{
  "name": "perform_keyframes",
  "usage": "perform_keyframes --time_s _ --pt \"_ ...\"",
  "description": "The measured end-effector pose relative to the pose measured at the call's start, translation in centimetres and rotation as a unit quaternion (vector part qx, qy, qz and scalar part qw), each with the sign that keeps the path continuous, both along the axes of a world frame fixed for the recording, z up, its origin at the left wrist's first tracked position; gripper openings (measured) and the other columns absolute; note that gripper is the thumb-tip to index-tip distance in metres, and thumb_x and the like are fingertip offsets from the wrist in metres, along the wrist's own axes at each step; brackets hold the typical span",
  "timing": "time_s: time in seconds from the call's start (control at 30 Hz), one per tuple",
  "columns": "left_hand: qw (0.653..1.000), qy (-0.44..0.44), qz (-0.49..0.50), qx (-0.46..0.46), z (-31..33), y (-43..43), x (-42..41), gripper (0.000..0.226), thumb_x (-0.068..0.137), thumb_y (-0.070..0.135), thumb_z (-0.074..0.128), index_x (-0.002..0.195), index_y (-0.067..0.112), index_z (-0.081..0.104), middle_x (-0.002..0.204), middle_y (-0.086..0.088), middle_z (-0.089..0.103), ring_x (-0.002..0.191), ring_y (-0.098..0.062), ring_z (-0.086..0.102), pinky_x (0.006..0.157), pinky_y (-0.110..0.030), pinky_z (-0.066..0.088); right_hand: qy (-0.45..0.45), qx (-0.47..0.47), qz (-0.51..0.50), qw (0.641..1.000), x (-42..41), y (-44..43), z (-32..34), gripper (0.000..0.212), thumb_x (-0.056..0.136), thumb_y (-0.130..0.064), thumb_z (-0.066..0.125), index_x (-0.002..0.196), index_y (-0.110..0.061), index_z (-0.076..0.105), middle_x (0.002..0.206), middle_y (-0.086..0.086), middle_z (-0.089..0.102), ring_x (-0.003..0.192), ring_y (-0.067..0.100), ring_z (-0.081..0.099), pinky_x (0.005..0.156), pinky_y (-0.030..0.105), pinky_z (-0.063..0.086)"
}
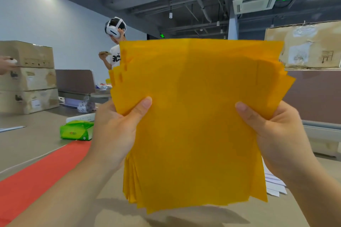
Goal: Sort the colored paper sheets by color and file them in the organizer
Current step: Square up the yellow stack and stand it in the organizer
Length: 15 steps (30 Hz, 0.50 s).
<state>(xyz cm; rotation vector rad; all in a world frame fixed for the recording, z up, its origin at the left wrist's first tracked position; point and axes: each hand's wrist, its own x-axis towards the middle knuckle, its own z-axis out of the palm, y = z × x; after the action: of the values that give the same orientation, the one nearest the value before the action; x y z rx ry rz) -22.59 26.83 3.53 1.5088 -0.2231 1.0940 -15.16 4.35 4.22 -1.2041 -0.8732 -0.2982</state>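
Observation:
A stack of several yellow-orange paper sheets (195, 120) is held upright above the table, fanned unevenly at its edges. My left hand (118, 131) grips the stack's left edge, thumb on the front. My right hand (273, 132) grips the right edge the same way. A red sheet (36, 175) lies flat on the table at the lower left. White sheets (273, 184) peek out on the table behind the stack's lower right corner. The organizer is not in view.
A green tissue pack (76, 131) and a white power strip (81, 117) lie on the table at left. Cardboard boxes (27, 77) are stacked far left, another box (304, 44) at right. A person with a white headset (115, 29) stands behind.

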Motion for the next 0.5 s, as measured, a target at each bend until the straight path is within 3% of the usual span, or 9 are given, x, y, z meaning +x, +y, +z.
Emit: perform_keyframes --time_s 0.1,0.2,0.27,0.33,0.4,0.5 --pt "1.0 -0.013 -0.012 -0.008 0.9 0.0 0.0 0.019 0.071 0.035 0.065 0.084 0.046 0.074 0.099 0.015 0.073 0.099 -0.01 0.068 0.089 -0.044 0.051 -0.039 -0.015 -0.021 0.999 0.1 0.1 -0.2 0.021 0.063 -0.051 0.067 0.083 -0.055 0.069 0.095 -0.02 0.072 0.089 0.004 0.069 0.063 0.016 0.055" --pt "0.999 -0.01 -0.021 -0.038 1.0 0.0 0.5 0.017 0.072 0.035 0.065 0.088 0.034 0.073 0.1 0.011 0.074 0.099 -0.011 0.068 0.088 -0.043 0.051 0.024 -0.06 0.029 0.998 1.5 0.3 -1.6 0.044 0.056 -0.061 0.076 0.097 -0.049 0.067 0.105 -0.014 0.071 0.093 0.008 0.069 0.07 0.026 0.057" --pt "0.997 0.024 -0.034 -0.058 0.4 0.2 1.0 0.021 0.07 0.039 0.066 0.089 0.033 0.072 0.099 0.011 0.074 0.097 -0.011 0.069 0.085 -0.04 0.052 0.104 -0.08 0.057 0.99 2.4 0.5 -2.8 0.038 0.067 -0.044 0.072 0.104 -0.041 0.064 0.105 -0.013 0.072 0.091 0.009 0.07 0.077 0.034 0.054" --pt "0.992 0.082 -0.061 -0.068 -0.7 0.5 1.5 0.034 0.063 0.042 0.073 0.096 0.031 0.069 0.099 0.01 0.074 0.098 -0.015 0.069 0.082 -0.038 0.052 0.14 -0.105 0.055 0.983 2.6 0.7 -3.8 0.038 0.069 -0.03 0.066 0.105 -0.038 0.06 0.101 -0.017 0.072 0.087 0.004 0.07 0.07 0.027 0.053" --pt "0.986 0.127 -0.075 -0.073 -1.8 1.0 1.8 0.042 0.06 0.039 0.079 0.099 0.029 0.067 0.096 0.009 0.075 0.098 -0.019 0.069 0.081 -0.037 0.053 0.145 -0.123 0.049 0.981 2.5 0.9 -4.4 0.04 0.068 -0.03 0.066 0.106 -0.04 0.057 0.096 -0.023 0.071 0.084 0.0 0.069 0.063 0.021 0.05" --pt "0.987 0.13 -0.063 -0.069 -2.3 1.4 1.5 0.04 0.061 0.036 0.077 0.099 0.029 0.066 0.092 0.011 0.075 0.09 -0.014 0.071 0.073 -0.031 0.054 0.128 -0.134 0.045 0.982 2.2 1.1 -4.0 0.044 0.065 -0.032 0.067 0.106 -0.042 0.056 0.094 -0.026 0.071 0.085 -0.001 0.068 0.067 0.021 0.049"
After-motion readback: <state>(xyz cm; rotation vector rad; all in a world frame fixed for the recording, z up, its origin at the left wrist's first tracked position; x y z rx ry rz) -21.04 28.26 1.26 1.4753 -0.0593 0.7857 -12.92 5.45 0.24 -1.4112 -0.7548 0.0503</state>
